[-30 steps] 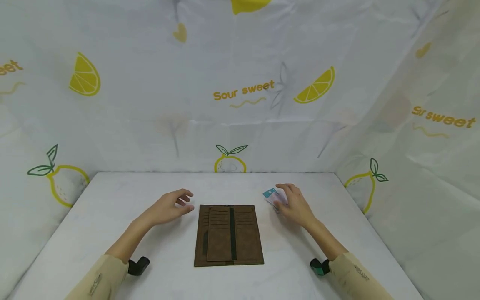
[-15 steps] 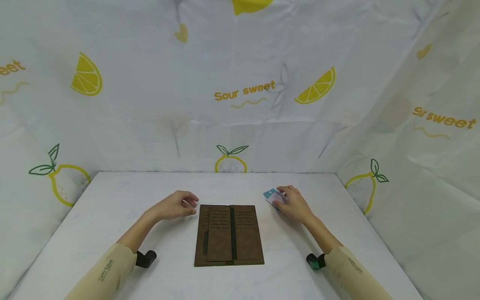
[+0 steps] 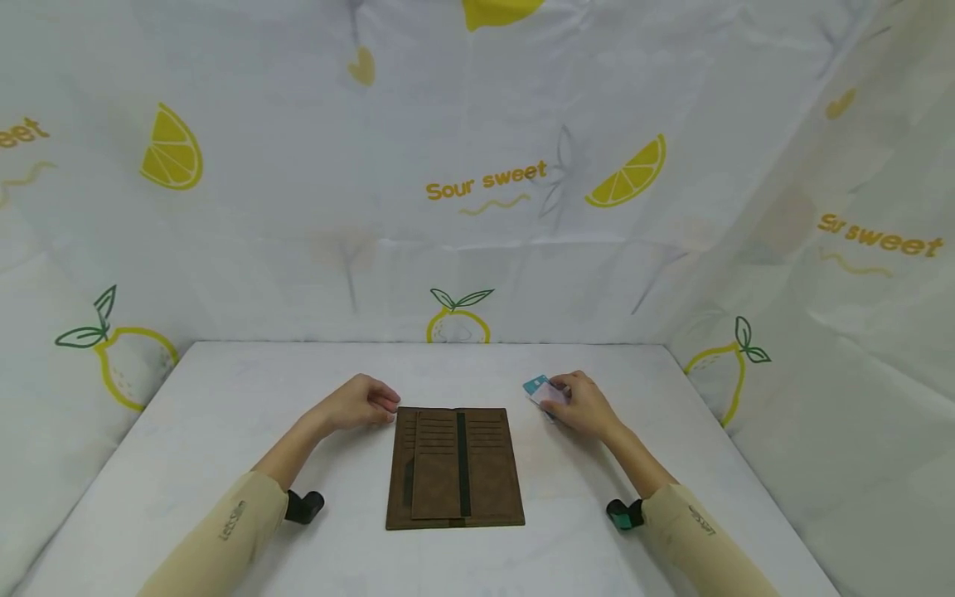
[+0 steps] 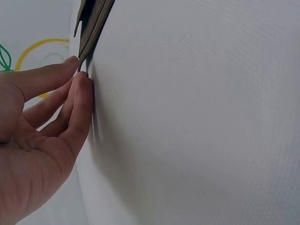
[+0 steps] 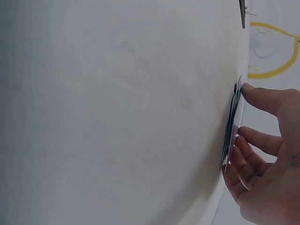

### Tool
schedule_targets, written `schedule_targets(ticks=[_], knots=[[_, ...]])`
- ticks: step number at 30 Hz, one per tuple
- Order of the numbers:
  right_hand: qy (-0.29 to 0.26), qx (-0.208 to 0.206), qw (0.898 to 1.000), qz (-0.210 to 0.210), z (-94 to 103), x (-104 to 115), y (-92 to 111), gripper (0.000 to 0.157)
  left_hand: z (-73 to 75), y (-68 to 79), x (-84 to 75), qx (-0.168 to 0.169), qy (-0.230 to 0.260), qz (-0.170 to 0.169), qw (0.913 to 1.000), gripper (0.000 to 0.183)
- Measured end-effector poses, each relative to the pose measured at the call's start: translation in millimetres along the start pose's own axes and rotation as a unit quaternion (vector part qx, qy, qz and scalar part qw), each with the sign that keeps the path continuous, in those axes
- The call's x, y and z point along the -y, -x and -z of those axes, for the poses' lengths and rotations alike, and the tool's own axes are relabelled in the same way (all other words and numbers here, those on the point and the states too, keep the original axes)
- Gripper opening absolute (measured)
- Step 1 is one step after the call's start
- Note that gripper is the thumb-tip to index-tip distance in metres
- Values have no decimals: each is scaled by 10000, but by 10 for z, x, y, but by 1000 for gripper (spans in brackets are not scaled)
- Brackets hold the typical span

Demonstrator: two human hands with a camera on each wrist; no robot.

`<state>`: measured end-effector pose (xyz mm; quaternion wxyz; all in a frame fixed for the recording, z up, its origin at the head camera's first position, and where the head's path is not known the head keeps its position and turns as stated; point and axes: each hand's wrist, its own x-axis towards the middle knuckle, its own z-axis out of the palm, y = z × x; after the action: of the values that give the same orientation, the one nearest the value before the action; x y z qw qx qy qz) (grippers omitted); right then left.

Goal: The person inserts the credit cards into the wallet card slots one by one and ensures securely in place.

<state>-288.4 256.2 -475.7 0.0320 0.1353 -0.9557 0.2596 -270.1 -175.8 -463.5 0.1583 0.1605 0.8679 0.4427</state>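
My hands are well apart; the thumb and fingers of my left hand point(image 3: 361, 405) are curved at the far left corner of the wallet point(image 3: 492, 481), though I cannot tell whether they pinch it; my right hand point(image 3: 587, 408) grips the cards point(image 3: 539, 388) by their edges, thumb against fingers; the wallet lies open on the tabletop point(image 3: 567, 531), the cards near its far right corner; behind hangs a lemon-print cloth point(image 3: 298, 124).
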Motion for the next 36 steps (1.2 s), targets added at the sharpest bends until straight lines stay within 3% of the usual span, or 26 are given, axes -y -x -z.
schedule_targets(ticks=[12,19,26,33,36], knots=[[-436,267,9980,-379,49,-74,-73,56,-52,-55,-20,-299,-20,193,9994,21],[-742,261,9956,-501,69,-107,-91,46,-71,-58,-20,-402,325,645,9966,22],[-1279,370,9895,-554,74,-111,-121,29,-84,-34,-30,-484,718,810,9930,25],[-1703,700,9786,-924,183,-12,-112,31,-100,-35,-62,-468,1039,809,9902,27],[-1996,760,9737,-797,205,62,-121,33,-92,-29,-65,-457,1153,802,9890,28]])
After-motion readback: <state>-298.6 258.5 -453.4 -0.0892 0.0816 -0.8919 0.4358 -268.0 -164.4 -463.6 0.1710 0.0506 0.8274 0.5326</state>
